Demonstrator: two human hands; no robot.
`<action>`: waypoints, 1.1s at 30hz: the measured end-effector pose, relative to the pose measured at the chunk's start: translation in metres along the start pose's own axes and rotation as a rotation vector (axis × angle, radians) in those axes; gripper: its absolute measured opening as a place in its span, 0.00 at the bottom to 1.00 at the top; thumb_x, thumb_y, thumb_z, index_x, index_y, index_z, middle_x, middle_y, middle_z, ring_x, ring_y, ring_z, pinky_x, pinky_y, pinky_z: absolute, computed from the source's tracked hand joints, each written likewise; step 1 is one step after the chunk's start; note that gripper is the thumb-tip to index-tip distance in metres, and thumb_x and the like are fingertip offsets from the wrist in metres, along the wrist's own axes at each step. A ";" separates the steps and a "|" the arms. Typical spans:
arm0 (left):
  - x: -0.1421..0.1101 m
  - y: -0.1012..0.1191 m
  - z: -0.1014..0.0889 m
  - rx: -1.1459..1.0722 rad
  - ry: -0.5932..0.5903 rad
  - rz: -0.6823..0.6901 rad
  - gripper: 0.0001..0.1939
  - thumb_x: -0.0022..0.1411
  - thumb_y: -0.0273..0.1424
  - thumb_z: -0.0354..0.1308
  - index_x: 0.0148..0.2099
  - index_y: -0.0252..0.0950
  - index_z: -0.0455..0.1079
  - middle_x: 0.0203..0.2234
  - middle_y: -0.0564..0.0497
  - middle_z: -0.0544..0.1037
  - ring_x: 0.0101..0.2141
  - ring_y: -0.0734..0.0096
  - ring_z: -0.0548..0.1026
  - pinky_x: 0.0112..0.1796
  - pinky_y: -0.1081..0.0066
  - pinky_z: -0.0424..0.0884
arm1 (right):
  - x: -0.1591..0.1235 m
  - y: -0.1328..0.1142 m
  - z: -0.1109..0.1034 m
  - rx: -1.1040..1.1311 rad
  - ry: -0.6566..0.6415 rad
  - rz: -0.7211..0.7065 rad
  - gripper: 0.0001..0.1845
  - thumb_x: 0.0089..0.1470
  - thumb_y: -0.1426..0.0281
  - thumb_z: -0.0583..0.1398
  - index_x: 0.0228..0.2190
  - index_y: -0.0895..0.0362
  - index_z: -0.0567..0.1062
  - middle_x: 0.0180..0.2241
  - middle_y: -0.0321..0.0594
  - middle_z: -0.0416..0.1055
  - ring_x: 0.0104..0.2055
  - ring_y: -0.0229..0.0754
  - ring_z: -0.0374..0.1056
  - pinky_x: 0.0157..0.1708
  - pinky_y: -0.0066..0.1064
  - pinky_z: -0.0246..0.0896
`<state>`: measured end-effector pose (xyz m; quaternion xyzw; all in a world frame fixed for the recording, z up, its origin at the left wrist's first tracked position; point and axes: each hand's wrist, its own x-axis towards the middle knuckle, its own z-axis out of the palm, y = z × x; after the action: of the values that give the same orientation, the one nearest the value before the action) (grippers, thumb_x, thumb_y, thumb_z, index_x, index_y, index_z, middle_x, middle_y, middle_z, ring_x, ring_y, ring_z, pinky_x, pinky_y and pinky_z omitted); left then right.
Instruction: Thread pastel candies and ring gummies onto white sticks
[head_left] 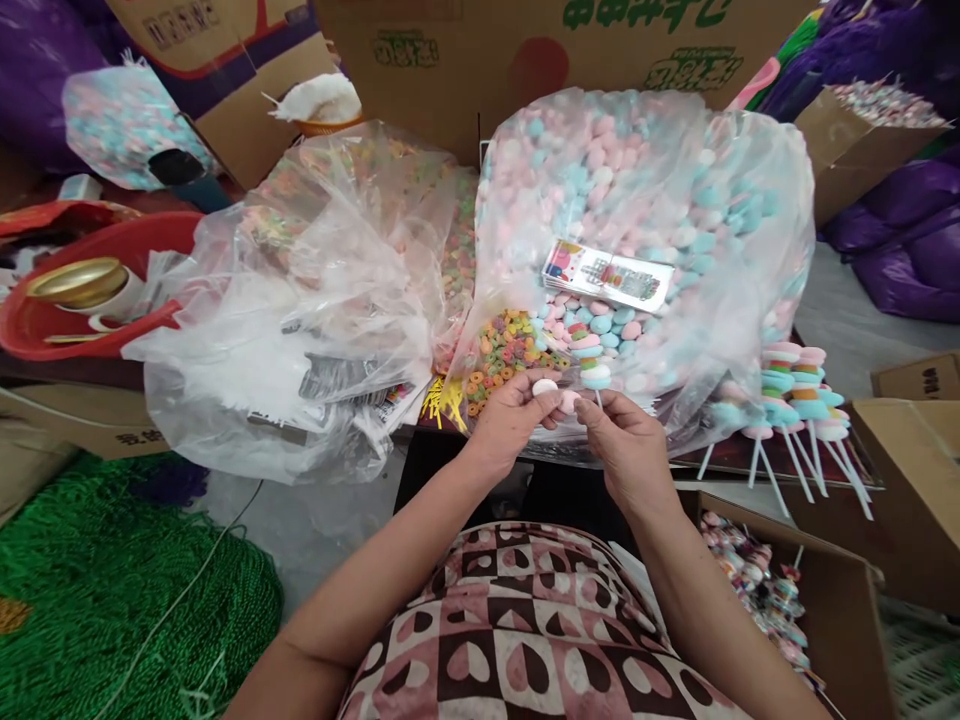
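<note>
My left hand (511,412) pinches a white round candy (545,387) between thumb and fingers. Right beside it, my right hand (628,448) is closed on a thin white stick (598,398) that carries a stack of candies (591,352), pink, blue and orange. A pink candy (570,401) sits at the fingertips between the two hands. Both hands hover at the near edge of a big clear bag of pink and blue candies (645,200). A small pile of coloured ring candies (506,355) lies just behind my left hand.
Finished candy sticks (787,400) lie to the right on the table edge. A cardboard box with wrapped candy sticks (757,585) stands lower right. Crumpled clear plastic bags (300,300) fill the left, beside a red basin (82,300). Green netting (127,590) lies lower left. Cardboard boxes (480,50) stand behind.
</note>
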<state>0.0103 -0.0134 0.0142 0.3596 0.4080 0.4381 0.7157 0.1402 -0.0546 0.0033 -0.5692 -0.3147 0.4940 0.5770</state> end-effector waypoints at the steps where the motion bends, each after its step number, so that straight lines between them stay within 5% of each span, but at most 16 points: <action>1: 0.000 -0.002 -0.002 -0.011 -0.005 0.004 0.19 0.49 0.37 0.68 0.42 0.35 0.74 0.24 0.55 0.77 0.26 0.77 0.73 0.30 0.74 0.68 | -0.001 -0.001 0.000 0.021 -0.001 0.027 0.16 0.43 0.60 0.69 0.29 0.58 0.76 0.21 0.29 0.63 0.17 0.27 0.45 0.17 0.25 0.38; 6: -0.002 -0.014 -0.009 0.016 -0.031 0.034 0.21 0.58 0.41 0.63 0.51 0.36 0.74 0.33 0.51 0.79 0.30 0.76 0.73 0.35 0.73 0.70 | -0.004 -0.005 0.005 0.096 -0.026 0.121 0.17 0.40 0.60 0.70 0.28 0.58 0.74 0.18 0.27 0.58 0.16 0.26 0.42 0.15 0.25 0.32; 10: -0.009 -0.018 -0.006 0.027 -0.085 0.052 0.23 0.63 0.44 0.57 0.53 0.35 0.74 0.40 0.47 0.80 0.33 0.75 0.74 0.39 0.70 0.71 | -0.002 -0.003 0.012 0.051 0.005 0.021 0.16 0.44 0.60 0.69 0.27 0.57 0.73 0.19 0.28 0.62 0.16 0.26 0.44 0.15 0.24 0.33; 13: -0.012 -0.016 -0.004 0.116 -0.094 0.069 0.22 0.59 0.41 0.62 0.53 0.37 0.74 0.43 0.48 0.80 0.37 0.73 0.75 0.42 0.70 0.71 | 0.000 0.000 0.013 0.001 -0.024 -0.025 0.14 0.47 0.60 0.68 0.28 0.57 0.74 0.20 0.29 0.64 0.17 0.27 0.45 0.16 0.24 0.35; 18: -0.007 -0.011 -0.001 0.067 0.011 0.017 0.21 0.54 0.35 0.65 0.50 0.34 0.72 0.33 0.51 0.81 0.31 0.74 0.77 0.36 0.71 0.73 | -0.008 -0.001 0.003 0.069 -0.087 -0.019 0.14 0.53 0.59 0.64 0.34 0.57 0.76 0.25 0.31 0.67 0.18 0.27 0.49 0.17 0.24 0.41; 22: -0.005 -0.004 -0.004 -0.071 0.119 -0.063 0.17 0.52 0.32 0.65 0.44 0.33 0.73 0.27 0.51 0.80 0.25 0.75 0.77 0.31 0.73 0.73 | -0.031 -0.005 -0.019 -0.075 -0.137 0.033 0.16 0.57 0.57 0.60 0.39 0.57 0.77 0.17 0.30 0.64 0.16 0.29 0.50 0.16 0.24 0.40; 27: -0.004 0.003 -0.008 -0.248 0.048 -0.075 0.17 0.49 0.31 0.69 0.43 0.34 0.76 0.32 0.49 0.82 0.31 0.75 0.78 0.37 0.72 0.74 | -0.056 -0.002 -0.038 -0.325 -0.287 0.035 0.19 0.59 0.56 0.58 0.39 0.58 0.78 0.13 0.28 0.58 0.16 0.31 0.52 0.18 0.24 0.47; 33: -0.004 -0.003 -0.010 -0.203 -0.029 -0.045 0.20 0.53 0.35 0.68 0.48 0.36 0.77 0.38 0.47 0.82 0.37 0.72 0.78 0.45 0.67 0.73 | -0.058 -0.002 -0.038 -0.440 -0.263 -0.008 0.22 0.58 0.55 0.56 0.39 0.61 0.78 0.14 0.29 0.56 0.16 0.33 0.53 0.18 0.26 0.49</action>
<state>0.0010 -0.0161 0.0088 0.2822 0.3591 0.4559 0.7639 0.1570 -0.1212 0.0108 -0.6107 -0.4893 0.4812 0.3951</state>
